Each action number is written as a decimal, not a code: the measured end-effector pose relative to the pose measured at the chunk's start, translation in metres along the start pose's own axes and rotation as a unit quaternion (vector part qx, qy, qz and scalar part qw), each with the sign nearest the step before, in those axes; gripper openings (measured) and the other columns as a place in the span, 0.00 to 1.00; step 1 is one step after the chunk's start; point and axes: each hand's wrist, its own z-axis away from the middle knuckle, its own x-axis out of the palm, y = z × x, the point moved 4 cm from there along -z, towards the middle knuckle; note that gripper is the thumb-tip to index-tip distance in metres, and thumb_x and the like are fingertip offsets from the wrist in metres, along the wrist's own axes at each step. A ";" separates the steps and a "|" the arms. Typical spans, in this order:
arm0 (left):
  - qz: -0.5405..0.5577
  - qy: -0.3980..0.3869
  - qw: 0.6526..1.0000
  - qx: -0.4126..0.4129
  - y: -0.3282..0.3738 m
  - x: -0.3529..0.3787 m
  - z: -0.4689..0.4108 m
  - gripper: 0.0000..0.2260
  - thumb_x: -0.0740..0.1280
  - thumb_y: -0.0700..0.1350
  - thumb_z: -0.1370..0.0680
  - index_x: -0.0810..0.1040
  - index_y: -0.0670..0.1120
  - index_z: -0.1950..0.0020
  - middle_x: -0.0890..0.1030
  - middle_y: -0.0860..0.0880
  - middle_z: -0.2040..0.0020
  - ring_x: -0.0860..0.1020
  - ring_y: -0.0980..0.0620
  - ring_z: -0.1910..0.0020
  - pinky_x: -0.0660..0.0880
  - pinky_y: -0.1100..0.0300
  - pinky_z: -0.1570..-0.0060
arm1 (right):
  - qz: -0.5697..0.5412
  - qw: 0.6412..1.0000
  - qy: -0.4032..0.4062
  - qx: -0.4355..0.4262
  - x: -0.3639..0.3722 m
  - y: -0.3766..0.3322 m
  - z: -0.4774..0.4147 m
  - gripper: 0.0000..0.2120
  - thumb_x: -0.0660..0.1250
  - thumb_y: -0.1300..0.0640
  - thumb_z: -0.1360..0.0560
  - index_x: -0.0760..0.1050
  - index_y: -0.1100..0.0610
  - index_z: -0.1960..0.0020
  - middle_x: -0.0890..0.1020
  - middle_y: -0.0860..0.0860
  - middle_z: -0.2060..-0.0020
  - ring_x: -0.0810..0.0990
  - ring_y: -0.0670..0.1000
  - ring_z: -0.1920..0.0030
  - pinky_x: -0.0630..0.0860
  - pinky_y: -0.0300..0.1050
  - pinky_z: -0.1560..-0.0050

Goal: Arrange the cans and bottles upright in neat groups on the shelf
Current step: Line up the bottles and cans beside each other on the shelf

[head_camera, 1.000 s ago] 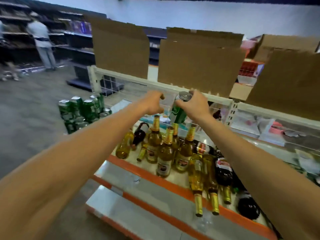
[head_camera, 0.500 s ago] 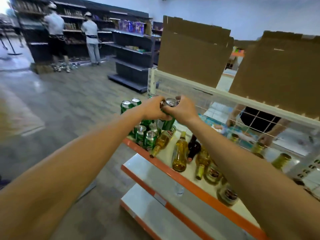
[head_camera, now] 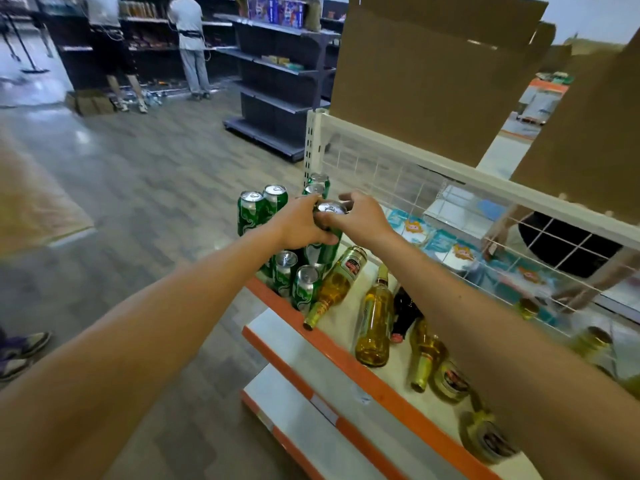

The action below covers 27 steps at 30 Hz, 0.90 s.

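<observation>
The orange-edged shelf [head_camera: 379, 389] carries upright green cans [head_camera: 283, 273] at its left end, with amber bottles [head_camera: 375, 320] lying beside them.

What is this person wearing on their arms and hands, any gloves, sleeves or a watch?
Nothing that shows. The left forearm and right forearm are bare, with no sleeve edge in view. The left hand and right hand have no gloves, and no watch, bracelet or ring shows on the sides facing the camera.

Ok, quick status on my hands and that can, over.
Left hand and right hand both grip the green can, upright, beside the standing cans. Set down or not: cannot tell. Bottles lie on their sides just beside it on the shelf.
</observation>
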 end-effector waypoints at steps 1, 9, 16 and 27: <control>-0.009 0.001 1.000 -0.006 -0.002 0.001 -0.006 0.27 0.80 0.47 0.33 0.73 0.46 0.39 0.77 0.55 0.53 0.77 0.55 0.54 0.71 0.65 0.58 | 0.001 1.000 -0.011 -0.004 -0.001 0.004 -0.008 0.29 0.75 0.48 0.29 0.71 0.59 0.34 0.77 0.51 0.49 0.77 0.50 0.52 0.73 0.41 0.56; -0.071 0.048 0.990 -0.112 -0.049 -0.008 -0.032 0.27 0.79 0.53 0.33 0.71 0.46 0.42 0.76 0.50 0.53 0.75 0.50 0.53 0.69 0.57 0.61 | 0.029 0.997 -0.068 0.005 0.023 0.030 -0.056 0.30 0.66 0.41 0.23 0.69 0.61 0.30 0.78 0.57 0.38 0.78 0.55 0.42 0.76 0.50 0.43; -0.087 0.052 0.979 -0.175 -0.090 0.002 -0.029 0.35 0.79 0.56 0.35 0.69 0.42 0.36 0.76 0.46 0.44 0.76 0.48 0.49 0.73 0.54 0.56 | 0.047 0.994 -0.090 0.033 0.052 0.041 -0.066 0.27 0.65 0.42 0.22 0.71 0.60 0.32 0.78 0.56 0.39 0.78 0.56 0.42 0.75 0.53 0.41; -0.026 0.075 0.985 -0.155 -0.108 0.015 -0.026 0.30 0.80 0.52 0.34 0.67 0.45 0.40 0.74 0.48 0.44 0.73 0.49 0.47 0.73 0.52 0.51 | 0.089 0.991 -0.073 0.074 0.068 0.062 -0.033 0.20 0.65 0.44 0.22 0.76 0.59 0.40 0.79 0.51 0.46 0.78 0.53 0.48 0.76 0.51 0.45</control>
